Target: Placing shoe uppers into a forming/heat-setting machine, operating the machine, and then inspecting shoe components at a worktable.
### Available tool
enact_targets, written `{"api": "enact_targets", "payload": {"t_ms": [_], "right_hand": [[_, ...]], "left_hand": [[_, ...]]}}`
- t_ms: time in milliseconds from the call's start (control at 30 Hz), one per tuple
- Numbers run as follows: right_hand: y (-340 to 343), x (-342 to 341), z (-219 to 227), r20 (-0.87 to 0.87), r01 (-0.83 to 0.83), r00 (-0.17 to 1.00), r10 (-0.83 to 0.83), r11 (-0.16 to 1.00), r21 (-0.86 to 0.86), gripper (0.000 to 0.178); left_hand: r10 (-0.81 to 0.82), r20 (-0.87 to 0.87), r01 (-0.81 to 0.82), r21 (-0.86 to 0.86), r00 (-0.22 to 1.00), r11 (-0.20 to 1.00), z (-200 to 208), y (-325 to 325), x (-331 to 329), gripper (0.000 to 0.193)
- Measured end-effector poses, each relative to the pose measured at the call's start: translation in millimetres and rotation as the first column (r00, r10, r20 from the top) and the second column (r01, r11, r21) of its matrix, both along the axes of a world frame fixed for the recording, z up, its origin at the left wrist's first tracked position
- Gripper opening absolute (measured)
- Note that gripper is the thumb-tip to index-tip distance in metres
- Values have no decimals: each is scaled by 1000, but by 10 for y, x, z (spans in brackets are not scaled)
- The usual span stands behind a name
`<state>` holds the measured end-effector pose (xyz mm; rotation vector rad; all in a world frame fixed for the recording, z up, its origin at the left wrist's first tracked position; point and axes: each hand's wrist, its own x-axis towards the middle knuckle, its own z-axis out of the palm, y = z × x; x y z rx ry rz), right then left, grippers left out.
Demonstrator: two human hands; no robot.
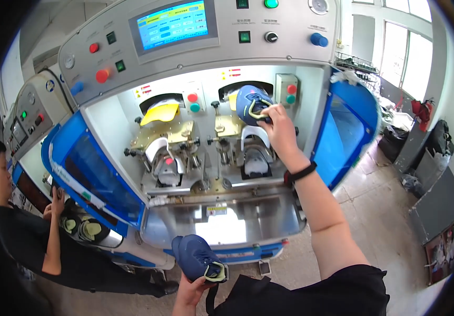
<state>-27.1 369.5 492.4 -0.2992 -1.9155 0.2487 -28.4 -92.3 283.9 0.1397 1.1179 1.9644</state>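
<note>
My right hand (279,126) is closed on the collar end of a navy shoe upper (250,101) with lime-green lining. It holds this upper inside the machine's right station, toe toward the curved opening at the back and above a white-padded clamp (255,135). Low in front of the machine, my left hand (189,292) grips another navy shoe upper (200,253) by its heel end. A second rounded navy toe shows beside that one, partly hidden. In the left station, a yellow curved piece (160,114) sits above a similar white-padded clamp (158,147).
A control panel with a lit screen (171,26) spans the top. Blue doors flank the bay, left (100,168) and right (343,126). Red and green button boxes (287,90) are inside. A person in black (24,226) works at a neighbouring machine at left; black bags (394,143) lie at right.
</note>
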Motion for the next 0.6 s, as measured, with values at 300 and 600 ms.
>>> {"api": "enact_targets", "payload": {"t_ms": [300, 600], "right_hand": [[1312, -1254, 49, -124, 94, 986, -108, 989, -119, 45], [1699, -814, -645, 52, 424, 904, -425, 871, -250, 30]], "left_hand": [[72, -53, -69, 56, 996, 996, 177, 681, -572, 84], [-77, -70, 92, 242, 995, 966, 516, 964, -1349, 75]]}}
